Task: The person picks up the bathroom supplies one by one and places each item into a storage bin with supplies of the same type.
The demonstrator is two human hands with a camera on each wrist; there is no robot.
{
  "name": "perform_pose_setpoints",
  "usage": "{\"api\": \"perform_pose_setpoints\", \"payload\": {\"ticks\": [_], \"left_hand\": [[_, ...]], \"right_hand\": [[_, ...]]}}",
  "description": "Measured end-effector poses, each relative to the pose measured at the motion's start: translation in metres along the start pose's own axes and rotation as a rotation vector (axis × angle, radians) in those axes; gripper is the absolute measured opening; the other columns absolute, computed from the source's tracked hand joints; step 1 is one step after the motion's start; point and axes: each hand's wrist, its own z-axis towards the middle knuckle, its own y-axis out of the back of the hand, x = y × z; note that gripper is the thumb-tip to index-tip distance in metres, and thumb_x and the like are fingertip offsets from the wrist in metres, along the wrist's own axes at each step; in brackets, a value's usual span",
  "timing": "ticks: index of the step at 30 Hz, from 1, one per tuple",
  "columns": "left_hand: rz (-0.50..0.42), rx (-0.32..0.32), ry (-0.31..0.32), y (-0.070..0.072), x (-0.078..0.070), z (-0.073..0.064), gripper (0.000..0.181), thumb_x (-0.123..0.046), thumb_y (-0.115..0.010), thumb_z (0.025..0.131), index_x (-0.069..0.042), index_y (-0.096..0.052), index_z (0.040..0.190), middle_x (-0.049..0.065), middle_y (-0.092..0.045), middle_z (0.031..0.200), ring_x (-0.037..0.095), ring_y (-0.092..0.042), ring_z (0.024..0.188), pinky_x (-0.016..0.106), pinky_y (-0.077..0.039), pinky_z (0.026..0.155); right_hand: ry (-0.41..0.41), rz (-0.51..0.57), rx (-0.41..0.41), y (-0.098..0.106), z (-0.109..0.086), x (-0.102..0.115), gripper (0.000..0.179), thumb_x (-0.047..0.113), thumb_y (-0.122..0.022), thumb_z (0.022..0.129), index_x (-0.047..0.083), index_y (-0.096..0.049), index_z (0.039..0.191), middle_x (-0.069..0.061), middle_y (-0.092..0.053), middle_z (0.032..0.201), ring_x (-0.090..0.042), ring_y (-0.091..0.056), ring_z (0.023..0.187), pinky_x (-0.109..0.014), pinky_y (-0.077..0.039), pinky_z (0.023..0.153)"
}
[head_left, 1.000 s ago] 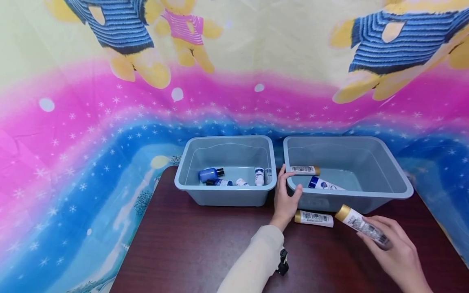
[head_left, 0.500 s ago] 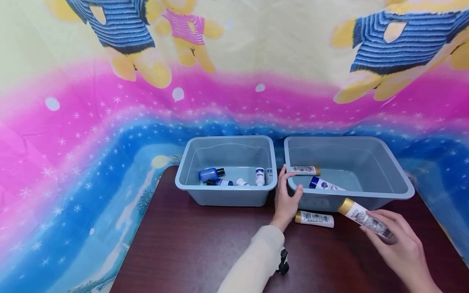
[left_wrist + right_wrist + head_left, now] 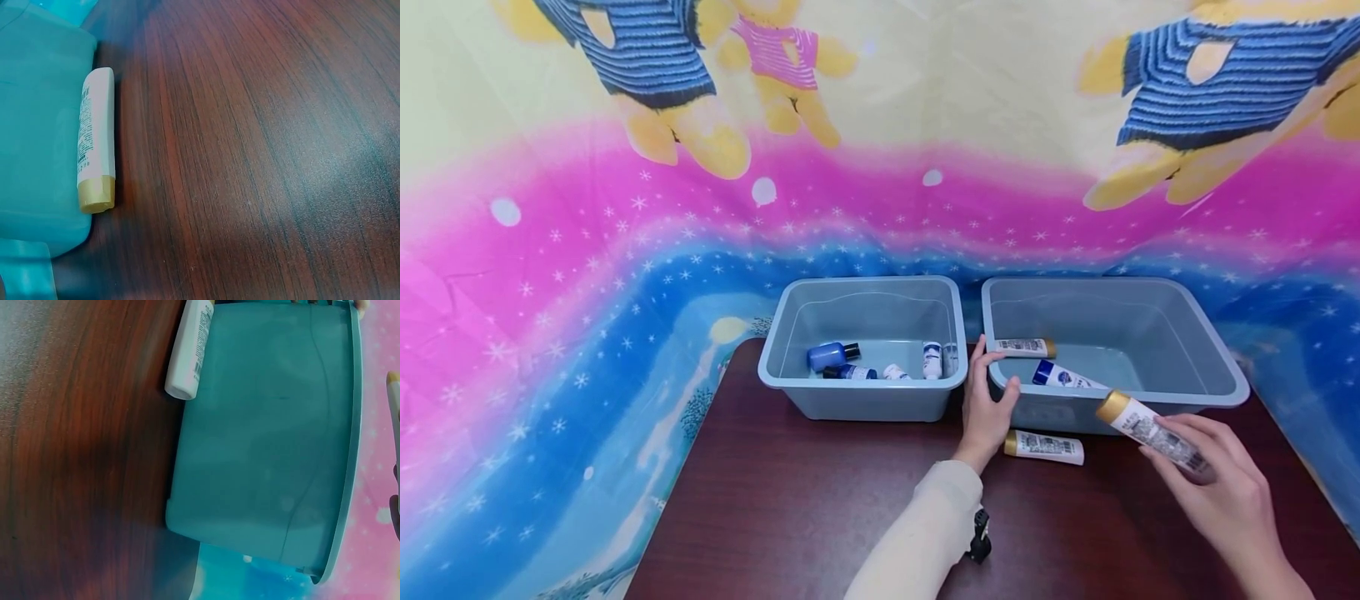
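Note:
My right hand [image 3: 1225,487] grips a white bottle with a gold cap [image 3: 1153,433], cap end tilted up and left, before the front rim of the right grey bin [image 3: 1150,412]. In the right wrist view, only a sliver of that bottle [image 3: 394,403] shows at the right edge. My left hand [image 3: 987,417] rests at the bin's front left corner, fingers extended along its side and thumb at the front. A second gold-capped white bottle [image 3: 1045,447] lies on the table against the bin's front. Inside the bin lie another gold-capped bottle [image 3: 1022,348] and a blue-capped white tube [image 3: 1067,376].
A left grey bin [image 3: 861,385] stands beside the right one, with blue bottles [image 3: 827,357] and small white bottles [image 3: 932,361] in it. The dark wooden table [image 3: 797,508] extends in front. A printed cloth [image 3: 880,208] hangs close behind both bins.
My right hand has raised the gold-capped bottle and moved it slightly right, from the table area up to the bin's front rim. The left hand stays in place.

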Motion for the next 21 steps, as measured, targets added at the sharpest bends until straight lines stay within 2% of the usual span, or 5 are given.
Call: {"api": "perform_pose_setpoints", "payload": {"ticks": [3, 6, 10, 16, 21], "left_hand": [[0.001, 0.0, -0.003, 0.0, 0.001, 0.0, 0.035, -0.036, -0.051, 0.092, -0.039, -0.041, 0.125, -0.018, -0.013, 0.152, 0.007, -0.016, 0.138, 0.046, -0.028, 0.104], [0.003, 0.001, -0.006, 0.0, 0.001, 0.0, 0.035, -0.037, -0.051, 0.092, -0.038, -0.04, 0.125, -0.018, -0.013, 0.152, 0.008, -0.016, 0.138, 0.046, -0.028, 0.104], [0.007, 0.0, -0.002, 0.0, 0.002, 0.0, 0.035, -0.037, -0.051, 0.092, -0.039, -0.041, 0.125, -0.02, -0.012, 0.152, 0.007, -0.016, 0.138, 0.046, -0.028, 0.105], [-0.005, 0.001, 0.005, 0.0, 0.001, 0.0, 0.035, -0.037, -0.051, 0.092, -0.039, -0.041, 0.125, -0.02, -0.013, 0.152, 0.007, -0.016, 0.138, 0.047, -0.028, 0.105], [-0.012, -0.001, 0.013, 0.001, 0.0, -0.001, 0.035, -0.036, -0.051, 0.092, -0.04, -0.041, 0.125, -0.019, -0.013, 0.152, 0.008, -0.017, 0.138, 0.047, -0.028, 0.105]], "right_hand": [[0.005, -0.002, -0.017, -0.001, 0.002, 0.0, 0.043, 0.026, -0.081, 0.07, 0.001, -0.07, 0.103, -0.016, -0.062, 0.104, 0.002, -0.05, 0.101, -0.006, -0.034, 0.086], [-0.014, -0.024, -0.013, -0.001, 0.004, 0.0, 0.043, 0.013, -0.083, 0.066, 0.002, -0.07, 0.105, -0.016, -0.061, 0.105, 0.003, -0.049, 0.101, -0.006, -0.033, 0.085], [-0.049, -0.07, 0.005, -0.001, 0.009, 0.0, 0.054, -0.005, -0.082, 0.056, 0.005, -0.069, 0.108, -0.016, -0.061, 0.106, 0.006, -0.047, 0.101, -0.004, -0.032, 0.084], [-0.029, -0.07, 0.003, -0.002, 0.018, -0.003, 0.052, -0.003, -0.082, 0.057, 0.005, -0.07, 0.107, -0.016, -0.062, 0.106, 0.005, -0.048, 0.102, -0.005, -0.032, 0.084], [-0.058, -0.126, 0.045, -0.003, 0.025, -0.001, 0.059, -0.005, -0.083, 0.054, 0.008, -0.069, 0.11, -0.015, -0.06, 0.106, 0.009, -0.043, 0.1, -0.002, -0.029, 0.081]]}}
